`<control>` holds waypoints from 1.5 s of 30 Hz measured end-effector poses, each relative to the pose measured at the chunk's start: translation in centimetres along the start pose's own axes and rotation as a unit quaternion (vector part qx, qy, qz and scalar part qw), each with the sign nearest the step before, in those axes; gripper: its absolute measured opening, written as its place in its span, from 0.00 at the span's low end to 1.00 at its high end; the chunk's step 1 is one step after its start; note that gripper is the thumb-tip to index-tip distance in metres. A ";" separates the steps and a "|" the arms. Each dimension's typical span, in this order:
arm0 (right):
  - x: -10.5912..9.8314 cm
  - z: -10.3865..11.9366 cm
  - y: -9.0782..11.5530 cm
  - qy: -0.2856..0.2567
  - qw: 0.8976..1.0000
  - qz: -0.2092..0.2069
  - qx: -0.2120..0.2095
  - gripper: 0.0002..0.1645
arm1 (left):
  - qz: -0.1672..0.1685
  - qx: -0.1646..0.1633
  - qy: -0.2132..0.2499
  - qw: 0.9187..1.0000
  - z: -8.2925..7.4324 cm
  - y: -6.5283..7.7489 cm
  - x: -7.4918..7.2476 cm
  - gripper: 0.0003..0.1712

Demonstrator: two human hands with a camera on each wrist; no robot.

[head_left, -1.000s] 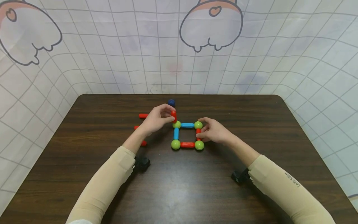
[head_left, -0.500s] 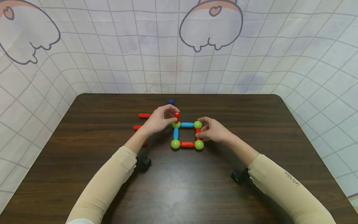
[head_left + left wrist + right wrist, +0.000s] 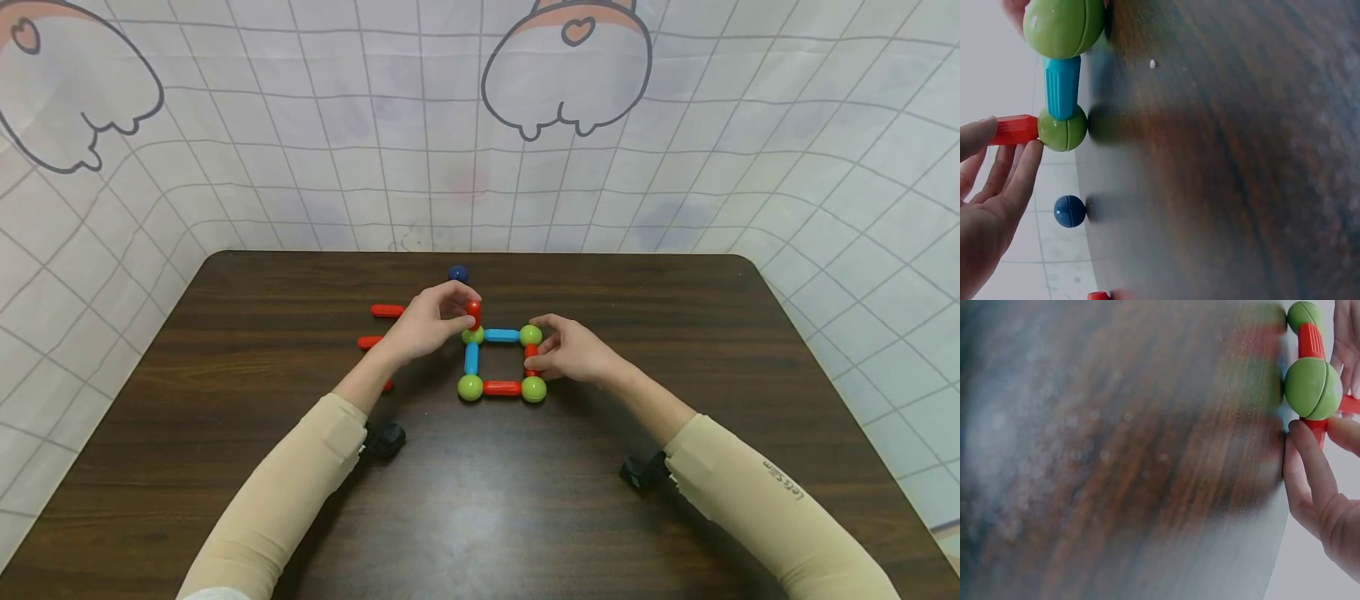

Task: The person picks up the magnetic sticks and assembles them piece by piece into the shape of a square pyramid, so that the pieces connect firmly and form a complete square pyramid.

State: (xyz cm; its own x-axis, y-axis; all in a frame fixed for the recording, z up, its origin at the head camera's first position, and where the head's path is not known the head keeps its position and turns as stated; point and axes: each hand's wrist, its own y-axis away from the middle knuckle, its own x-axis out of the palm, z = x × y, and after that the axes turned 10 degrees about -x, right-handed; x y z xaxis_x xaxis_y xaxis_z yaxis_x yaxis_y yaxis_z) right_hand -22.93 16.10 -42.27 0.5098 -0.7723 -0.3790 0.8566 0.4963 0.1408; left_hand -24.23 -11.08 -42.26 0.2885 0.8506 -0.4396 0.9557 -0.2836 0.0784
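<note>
A square of green balls joined by two blue and two red rods lies on the table. My left hand point(image 3: 429, 323) pinches an upright red rod point(image 3: 474, 312) whose lower end meets the far-left green ball point(image 3: 472, 335). In the left wrist view that red rod point(image 3: 1016, 129) touches the green ball point(image 3: 1063, 129), thumb on one side and fingers on the other. At the square's right side, my right hand point(image 3: 576, 353) pinches the red side rod point(image 3: 532, 358) between thumb and fingers. The right wrist view shows its fingertips close beside the near green ball point(image 3: 1313, 389).
Behind the left hand sits a dark blue ball point(image 3: 458, 273). Loose red rods lie left of the square, one at the back point(image 3: 387, 311) and another point(image 3: 368, 342) partly under the left arm. A patterned cloth point(image 3: 420, 150) hangs behind the table point(image 3: 480, 500).
My left hand has shifted slightly right, bringing the red rod from just left of the far-left green ball to directly over it. My right hand stays in place.
</note>
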 end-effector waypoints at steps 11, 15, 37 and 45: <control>-0.2 0.3 0.1 0.046 0.999 -0.003 -0.003 0.43 | -0.003 -0.007 0.005 1.000 0.0 0.7 -0.8 0.17; -0.3 0.1 0.0 0.070 0.997 -0.002 -0.011 0.40 | -0.002 -0.003 -0.014 1.000 0.4 1.1 -1.3 0.18; -2.1 -0.3 -0.2 0.191 0.980 0.014 -0.062 0.24 | 0.019 -0.024 -0.095 0.995 1.2 4.0 -3.5 0.20; -2.4 -0.1 -0.1 0.204 0.976 0.030 -0.065 0.19 | 0.036 -0.034 -0.122 0.991 1.6 5.1 -4.5 0.20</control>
State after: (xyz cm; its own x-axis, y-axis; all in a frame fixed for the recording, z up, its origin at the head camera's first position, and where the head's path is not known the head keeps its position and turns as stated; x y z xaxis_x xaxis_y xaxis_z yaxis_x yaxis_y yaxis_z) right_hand -24.28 17.96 -41.46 0.4624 -0.5315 -0.7097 0.7951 0.6029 0.0665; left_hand -20.77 -17.05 -41.31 0.3422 0.6940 -0.6335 0.9370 -0.3027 0.1744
